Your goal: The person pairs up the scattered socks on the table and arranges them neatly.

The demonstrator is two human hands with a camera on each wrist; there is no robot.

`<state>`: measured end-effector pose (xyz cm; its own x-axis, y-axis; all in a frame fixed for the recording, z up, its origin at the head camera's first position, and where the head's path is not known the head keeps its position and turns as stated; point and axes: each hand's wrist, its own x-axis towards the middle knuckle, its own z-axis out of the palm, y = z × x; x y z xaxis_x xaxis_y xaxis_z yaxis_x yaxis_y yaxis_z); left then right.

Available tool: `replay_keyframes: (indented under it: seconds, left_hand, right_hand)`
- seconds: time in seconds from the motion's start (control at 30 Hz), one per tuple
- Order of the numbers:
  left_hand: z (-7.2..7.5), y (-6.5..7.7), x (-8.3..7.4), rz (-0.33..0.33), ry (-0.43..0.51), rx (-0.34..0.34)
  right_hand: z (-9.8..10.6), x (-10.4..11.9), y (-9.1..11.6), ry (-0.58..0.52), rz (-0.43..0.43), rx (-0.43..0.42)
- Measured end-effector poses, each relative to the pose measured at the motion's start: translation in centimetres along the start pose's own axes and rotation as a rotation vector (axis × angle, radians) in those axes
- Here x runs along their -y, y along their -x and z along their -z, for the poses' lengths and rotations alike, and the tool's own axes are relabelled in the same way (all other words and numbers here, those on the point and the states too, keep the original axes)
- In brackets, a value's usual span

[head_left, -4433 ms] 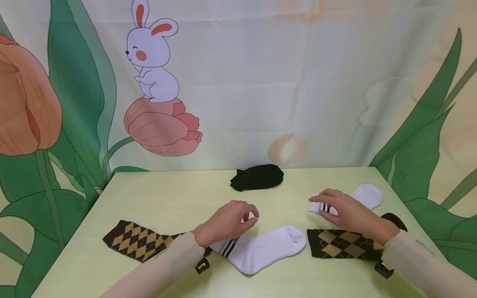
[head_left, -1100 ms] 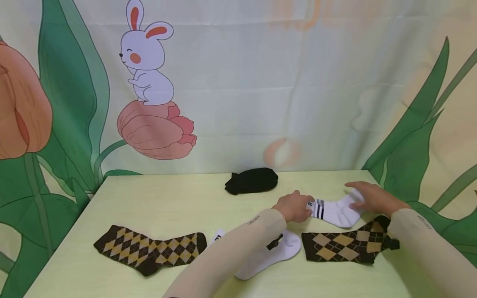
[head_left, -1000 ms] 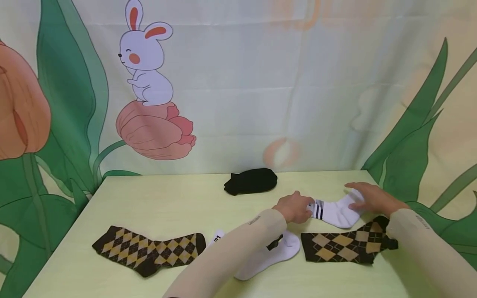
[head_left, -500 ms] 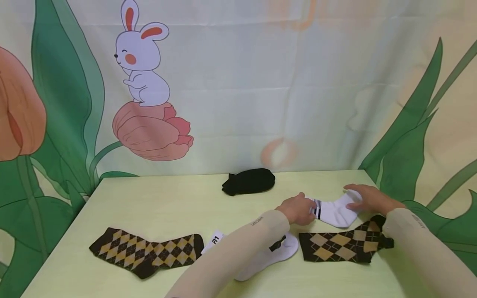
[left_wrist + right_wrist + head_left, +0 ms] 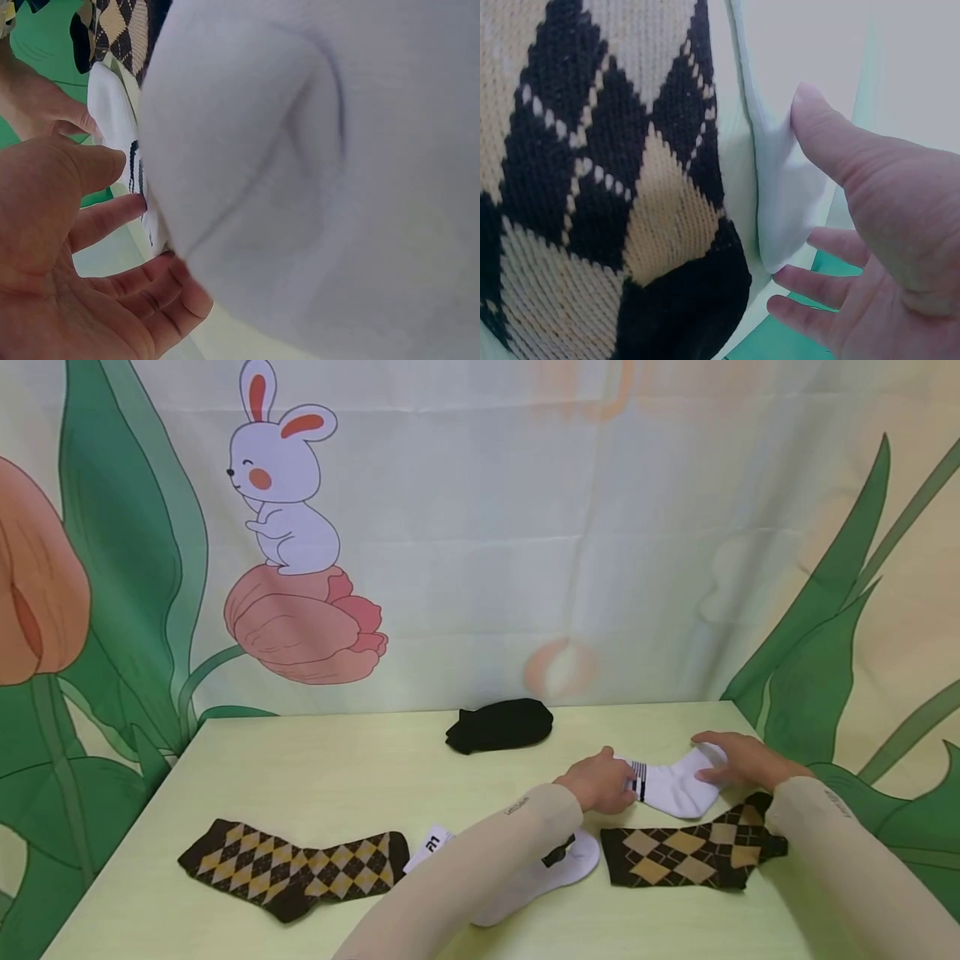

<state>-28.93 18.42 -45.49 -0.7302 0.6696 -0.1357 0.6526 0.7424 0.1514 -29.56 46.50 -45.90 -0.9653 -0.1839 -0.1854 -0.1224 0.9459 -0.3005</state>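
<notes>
A white sock with dark stripes [image 5: 678, 792] lies at the right of the table, between my two hands. My left hand [image 5: 600, 781] rests at its striped cuff; in the left wrist view the thumb and fingers [image 5: 112, 217] are apart and touch the cuff. At the toe is my right hand [image 5: 750, 762], its thumb on the white fabric [image 5: 795, 176] and its fingers spread along the edge. A brown argyle sock [image 5: 678, 857] lies just in front. Under my left forearm, a second white sock [image 5: 536, 881] is partly hidden.
Another argyle sock [image 5: 292, 868] lies at the left of the pale table [image 5: 315, 768]. At the back lies a black sock bundle [image 5: 501, 726]. A printed curtain [image 5: 480, 543] hangs behind the table.
My left hand has come across to the striped cuff and shifted slightly over its lettering. My right hand has moved from cuff to toe, where it stays. The sock now lies bent at the heel.
</notes>
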Motion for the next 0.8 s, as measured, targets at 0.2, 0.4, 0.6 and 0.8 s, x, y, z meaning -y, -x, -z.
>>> replay_keyframes:
  seconds: [0.2,0.4,0.6,0.8]
  left_hand:
    - [-0.04,-0.28,-0.15,-0.001,-0.008,-0.007]
    - [0.09,-0.18,-0.4,0.024,0.01,-0.003]
    - [0.06,-0.1,-0.53,0.025,-0.001,-0.003]
    - [-0.09,-0.19,-0.54,0.015,-0.011,0.002]
  right_hand:
    - [-0.13,-0.47,-0.31,0.017,0.003,0.003]
    - [-0.18,-0.13,-0.38,0.028,-0.029,0.005]
    - [-0.37,-0.04,-0.4,0.04,-0.043,0.001]
    - [-0.55,-0.15,-0.25,0.064,-0.033,-0.005]
